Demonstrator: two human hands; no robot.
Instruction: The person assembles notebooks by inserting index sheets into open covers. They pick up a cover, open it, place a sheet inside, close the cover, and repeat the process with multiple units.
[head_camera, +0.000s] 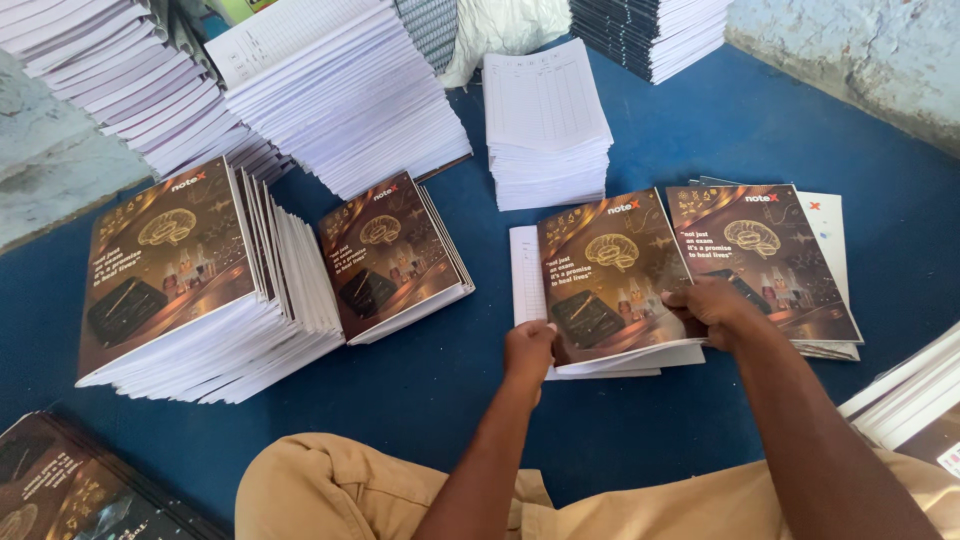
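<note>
- At nine o'clock, a tall leaning stack of notebooks (190, 290) fans rightward; a nudge could likely topple it.
- Centre: left hand (527, 352) pinches the brown-covered notebook (610, 275) at its lower-left corner.
- At three o'clock, right hand (715, 310) grips its right edge; uneven pull might skew the cover.

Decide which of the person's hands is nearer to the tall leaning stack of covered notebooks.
Left. The left hand grips the middle notebook's near-left corner, closer to the tall stack; the right hand holds its right edge, farther away.
</note>
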